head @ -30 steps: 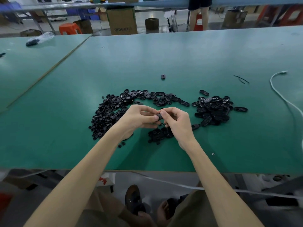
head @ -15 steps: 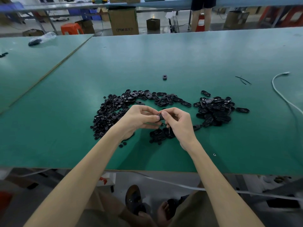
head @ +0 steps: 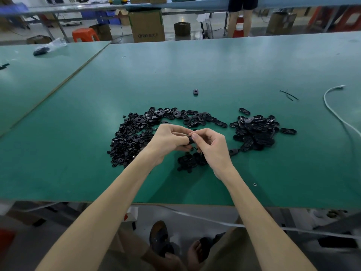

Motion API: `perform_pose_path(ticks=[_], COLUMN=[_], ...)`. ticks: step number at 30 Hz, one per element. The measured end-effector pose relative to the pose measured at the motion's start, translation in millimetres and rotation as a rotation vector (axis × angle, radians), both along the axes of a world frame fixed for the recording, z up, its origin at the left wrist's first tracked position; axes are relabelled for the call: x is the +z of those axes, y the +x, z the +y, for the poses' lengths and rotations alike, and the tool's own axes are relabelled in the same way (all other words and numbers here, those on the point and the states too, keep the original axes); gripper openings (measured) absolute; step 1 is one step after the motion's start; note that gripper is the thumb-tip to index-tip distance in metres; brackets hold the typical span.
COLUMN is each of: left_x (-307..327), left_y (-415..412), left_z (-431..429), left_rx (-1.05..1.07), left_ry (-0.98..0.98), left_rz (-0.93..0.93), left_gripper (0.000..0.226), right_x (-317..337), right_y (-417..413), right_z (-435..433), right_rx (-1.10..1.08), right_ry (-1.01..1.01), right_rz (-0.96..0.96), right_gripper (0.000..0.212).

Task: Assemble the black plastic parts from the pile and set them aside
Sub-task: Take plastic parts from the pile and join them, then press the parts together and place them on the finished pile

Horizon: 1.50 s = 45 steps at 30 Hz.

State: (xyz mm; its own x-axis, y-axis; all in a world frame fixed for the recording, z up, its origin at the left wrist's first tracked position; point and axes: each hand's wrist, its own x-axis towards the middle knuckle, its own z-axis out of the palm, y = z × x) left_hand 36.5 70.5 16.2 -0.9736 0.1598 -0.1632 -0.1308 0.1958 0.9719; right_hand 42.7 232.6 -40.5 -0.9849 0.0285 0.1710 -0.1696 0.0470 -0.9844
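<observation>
1. Clear bag [head: 52, 45] lies far left, on the neighbouring table.
2. Pile of small round black parts [head: 127, 139] sits on the green table [head: 78, 153], left of centre.
3. Left hand [head: 168, 140] has its fingers curled, pinching a small black part [head: 190, 140] held above the table between the piles.
4. Right hand [head: 211, 147] pinches the same part with thumb and forefinger.
5. Small heap [head: 190, 161] lies just below the hands.
6. Pile of oval black parts [head: 256, 132] is on the right.
7. White cable [head: 332, 110] is at far right.
</observation>
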Motion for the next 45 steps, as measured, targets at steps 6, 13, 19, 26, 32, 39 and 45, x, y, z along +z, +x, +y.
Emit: perform_pose_path(ticks=[6,13,19,26,32,39,45], left_x=[0,-1,3,21,31,20,18], left_y=[3,8,5,-14,-32,-36,-40], left_z=[-2,-11,-2,24,95,86,-10], left_rx=[-0.013,-0.030,0.011,0.103,-0.071,0.042,0.049], left_ry=[0.007,0.098,0.019,-0.093,-0.088,-0.318,-0.697], left_rz=[0.049,0.014,0.068,0.268,0.292,0.421,0.385], left_gripper=[0.023,0.024,0.019,0.015,0.019,0.024,0.019], right_x=[3,6,5,4,7,5,2], right_y=[3,5,5,3,1,0,0], right_z=[0,0,1,-2,0,1,-1], right_rx=[-0.018,-0.002,-0.037,-0.092,-0.081,-0.077,-0.080], right_ry=[-0.020,-0.022,-0.038,-0.118,0.023,-0.029,-0.056], right_rz=[0.002,0.010,0.010,-0.051,-0.111,-0.081,-0.063], right_gripper=[0.008,0.010,0.011,0.019,0.022,0.018,0.015])
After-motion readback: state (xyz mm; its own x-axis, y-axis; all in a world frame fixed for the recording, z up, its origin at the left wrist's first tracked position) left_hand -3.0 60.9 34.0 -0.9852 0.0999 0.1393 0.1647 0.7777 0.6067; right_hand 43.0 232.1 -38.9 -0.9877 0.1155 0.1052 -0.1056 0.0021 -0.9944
